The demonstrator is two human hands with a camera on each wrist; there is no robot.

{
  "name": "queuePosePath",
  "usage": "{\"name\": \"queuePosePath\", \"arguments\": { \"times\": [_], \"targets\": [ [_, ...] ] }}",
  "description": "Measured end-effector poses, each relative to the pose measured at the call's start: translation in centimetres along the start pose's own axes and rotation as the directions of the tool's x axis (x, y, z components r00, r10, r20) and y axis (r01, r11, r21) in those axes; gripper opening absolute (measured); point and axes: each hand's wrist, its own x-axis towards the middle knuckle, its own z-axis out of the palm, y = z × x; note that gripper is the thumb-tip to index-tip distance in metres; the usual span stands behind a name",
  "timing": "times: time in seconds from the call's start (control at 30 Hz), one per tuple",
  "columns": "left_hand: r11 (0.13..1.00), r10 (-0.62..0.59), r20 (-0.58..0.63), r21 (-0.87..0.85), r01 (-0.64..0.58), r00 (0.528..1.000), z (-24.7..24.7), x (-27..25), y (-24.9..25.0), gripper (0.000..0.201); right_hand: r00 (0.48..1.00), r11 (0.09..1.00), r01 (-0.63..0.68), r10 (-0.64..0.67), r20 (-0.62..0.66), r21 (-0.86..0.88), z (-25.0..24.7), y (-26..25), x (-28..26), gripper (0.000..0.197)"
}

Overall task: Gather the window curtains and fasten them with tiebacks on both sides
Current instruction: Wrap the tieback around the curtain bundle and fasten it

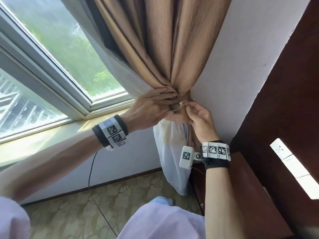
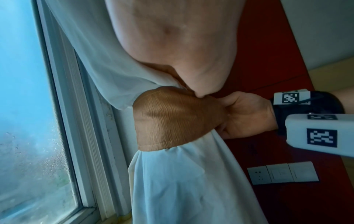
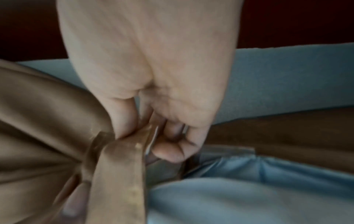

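The brown curtain (image 1: 165,49) hangs beside the wall, gathered into a tight waist together with the white sheer curtain (image 1: 172,152). A brown tieback (image 2: 172,119) wraps round the bundle. My left hand (image 1: 170,100) grips the gathered curtain at that waist, fingers curled over the folds. My right hand (image 1: 189,107) is just right of it against the wall, pinching the tieback's end. In the right wrist view its fingertips (image 3: 168,153) close on the tieback strap (image 3: 118,174). What the strap end fastens to is hidden behind the fingers.
The window (image 1: 51,57) and its sill (image 1: 43,140) lie to the left. A dark red wood panel (image 1: 284,100) with a white socket and switch plate (image 1: 291,163) stands close on the right. A black cable (image 1: 91,169) hangs down from my left wrist. Patterned carpet (image 1: 103,204) is below.
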Motion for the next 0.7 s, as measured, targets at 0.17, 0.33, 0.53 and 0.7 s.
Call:
{"name": "queuePosePath", "arguments": {
  "times": [0.17,0.33,0.53,0.7],
  "targets": [
    [0.998,-0.036,-0.09,0.043,0.04,0.995,1.3,0.6,0.5,0.036,0.999,0.987,0.0,-0.008,-0.05,-0.159,-2.2,0.6,0.0,0.007],
    [0.995,0.033,-0.149,0.103,-0.017,0.988,2.2,1.3,0.9,0.023,0.987,0.943,0.113,-0.142,-0.073,-0.312,-1.3,0.8,0.0,0.014],
    [0.973,0.149,-0.115,0.194,-0.124,0.982,1.4,0.6,0.4,0.017,0.976,0.902,0.167,-0.209,-0.064,-0.398,0.0,0.7,-0.2,0.026],
    [0.973,0.125,-0.095,0.205,-0.104,0.988,1.2,-0.2,0.4,0.023,0.966,0.853,0.165,-0.24,-0.091,-0.495,0.5,1.0,-0.1,0.016]
  ]
}}
